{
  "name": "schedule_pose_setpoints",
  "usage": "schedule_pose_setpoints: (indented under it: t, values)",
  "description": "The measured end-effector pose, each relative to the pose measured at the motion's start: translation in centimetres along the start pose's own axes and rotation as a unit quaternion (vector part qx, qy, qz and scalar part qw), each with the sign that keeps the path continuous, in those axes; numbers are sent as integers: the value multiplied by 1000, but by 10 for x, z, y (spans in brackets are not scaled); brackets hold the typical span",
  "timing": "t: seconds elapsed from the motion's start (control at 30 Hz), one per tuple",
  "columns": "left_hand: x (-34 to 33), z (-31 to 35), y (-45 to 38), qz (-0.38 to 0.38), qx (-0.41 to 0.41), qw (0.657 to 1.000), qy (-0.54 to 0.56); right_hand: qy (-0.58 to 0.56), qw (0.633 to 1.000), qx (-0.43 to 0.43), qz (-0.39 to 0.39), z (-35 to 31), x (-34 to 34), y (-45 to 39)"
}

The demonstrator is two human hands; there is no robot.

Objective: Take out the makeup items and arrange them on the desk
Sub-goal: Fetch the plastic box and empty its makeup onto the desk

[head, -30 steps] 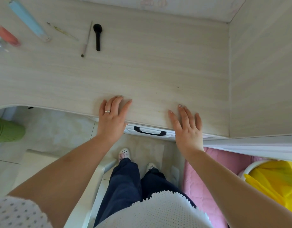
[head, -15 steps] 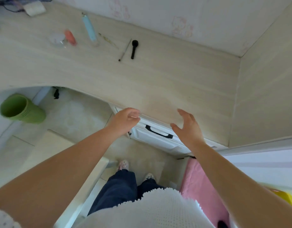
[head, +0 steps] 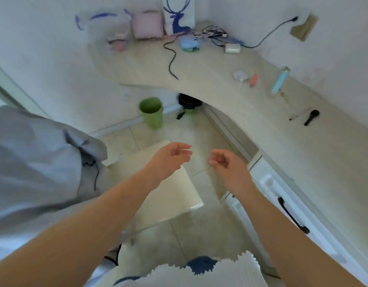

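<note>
Makeup items lie in a row on the pale wooden desk (head: 251,121) at the right: a black brush (head: 311,117), a thin stick (head: 297,116), a light blue tube (head: 280,81), a coral tube (head: 253,80) and a small clear jar (head: 240,76). My left hand (head: 170,157) and my right hand (head: 226,164) hang in the air over the floor and a white stool (head: 168,183), away from the desk. Both hold nothing, with fingers loosely curled and apart.
A white drawer with a black handle (head: 293,216) sits under the desk at the right. A green bin (head: 151,111) stands on the tiled floor. Cables (head: 172,56), a white charger (head: 232,48) and a deer-print bag (head: 179,15) crowd the desk's far end. Grey bedding (head: 33,158) lies at the left.
Both hands have lifted off the desk edge and drawn back over the stool. The view has swung left, so the desk and the makeup items now sit at the right.
</note>
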State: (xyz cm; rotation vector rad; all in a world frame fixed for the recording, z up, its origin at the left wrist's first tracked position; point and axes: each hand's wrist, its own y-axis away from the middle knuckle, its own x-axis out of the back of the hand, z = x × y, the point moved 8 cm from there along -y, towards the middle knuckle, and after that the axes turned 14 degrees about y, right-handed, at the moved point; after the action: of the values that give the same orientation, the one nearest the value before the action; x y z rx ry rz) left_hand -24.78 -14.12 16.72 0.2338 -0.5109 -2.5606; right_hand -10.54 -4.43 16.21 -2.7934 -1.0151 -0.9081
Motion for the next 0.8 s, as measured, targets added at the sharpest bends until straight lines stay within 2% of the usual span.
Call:
schedule_pose_setpoints:
  t: [0.23,0.43,0.67,0.8]
  values:
    - [226,14,134,152,-68,977,136,-30,988,106,-107,-160,-174,38]
    - [405,-13,258,275,-99,939,180,-102,962,170,-190,-290,-332,93]
    - [538,-48,360,386,-106,892,211,-110,921,185,-323,-377,-487,148]
    - [597,-61,386,430,-117,863,237,-93,907,189,-366,-411,-551,157]
